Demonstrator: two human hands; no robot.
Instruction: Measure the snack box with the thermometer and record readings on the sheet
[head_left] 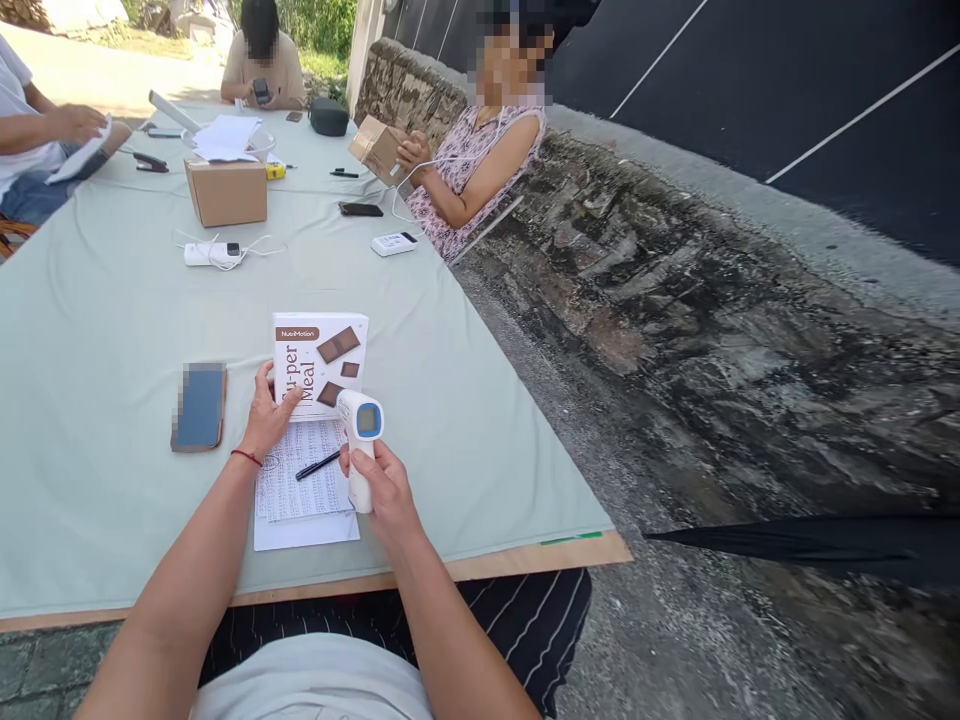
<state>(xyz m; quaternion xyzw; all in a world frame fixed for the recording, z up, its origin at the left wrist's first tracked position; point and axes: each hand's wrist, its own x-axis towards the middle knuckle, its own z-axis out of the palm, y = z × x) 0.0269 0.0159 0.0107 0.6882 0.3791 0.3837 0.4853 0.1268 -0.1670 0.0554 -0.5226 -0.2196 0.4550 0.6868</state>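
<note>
My left hand (271,412) grips the left side of a white snack box (321,362) with brown chocolate-like pictures, its thumb across the front. The box is held upright, front towards me. In my right hand (388,492) is a white infrared thermometer (362,445) with a blue-rimmed screen, fingers wrapped round its handle. The thermometer's head is close to the box's lower right corner; whether they touch I cannot tell. Below the box lie printed sheets (289,500), with a black pen (319,465) on them, partly behind the thermometer.
A phone (199,407) lies left of the box. Farther off on the table (465,450) are a white device with a cable (213,254), a cardboard box (227,192), a dark phone (361,209) and a white gadget (394,244). Several people sit around; one holds a carton (375,150).
</note>
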